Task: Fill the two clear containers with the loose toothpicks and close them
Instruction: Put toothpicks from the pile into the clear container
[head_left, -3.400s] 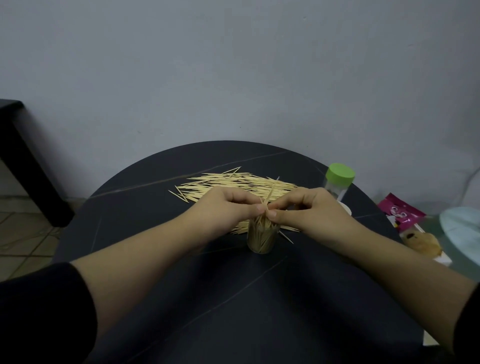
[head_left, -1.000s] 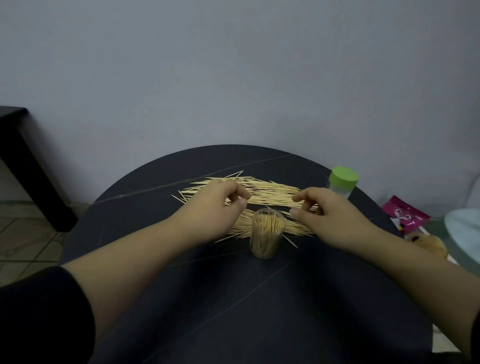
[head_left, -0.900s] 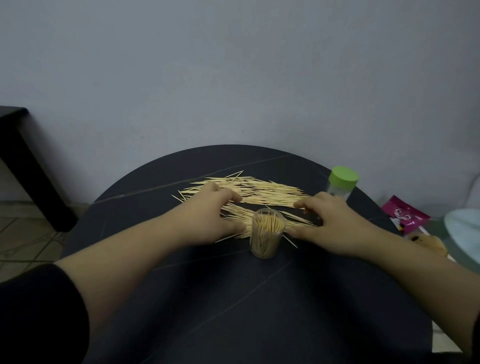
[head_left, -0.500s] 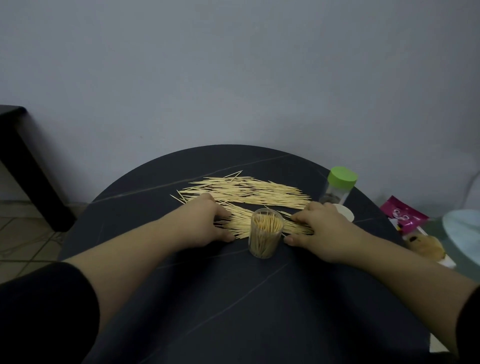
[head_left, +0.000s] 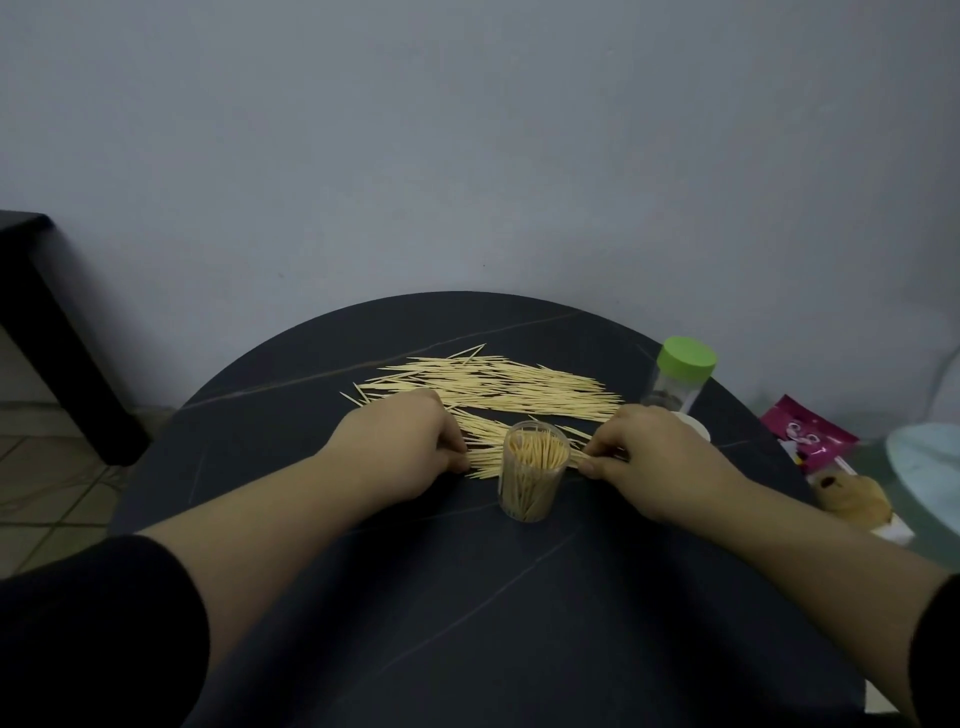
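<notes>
- Left hand (head_left: 402, 449): fingers are curled down with the thumb tucked beneath, pinching the left end of the near bundle (head_left: 480, 449) of toothpicks, which lies on the table (head_left: 467, 623).
- Right hand (head_left: 662, 467): fingers are likewise curled, with the thumb on the near side, pinching the right end of the same bundle. The two hands hold it between them.
- Open container (head_left: 530, 483): stands upright between the two hands, just nearer the person than the bundle. It has no lid and is packed with upright toothpicks almost to the rim, so it is judged nearly full.
- White disc (head_left: 695, 427): lies just beyond the right hand and is partly hidden by it. It may be the open container's lid, but this cannot be confirmed.
- Far pile (head_left: 498, 387): a broad spread of loose toothpicks beyond both hands, lying apart from the near bundle. It is judged the larger share of what remains.
- Green-lidded container (head_left: 681, 382): stands upright beyond and to the right of the right hand, near the table edge, with its lid on. No toothpicks can be made out inside, so it is judged unfilled.
- Progress: the first container is almost filled but not yet closed. The second is yet to be opened, filled and closed. The task is judged less than half complete.
</notes>
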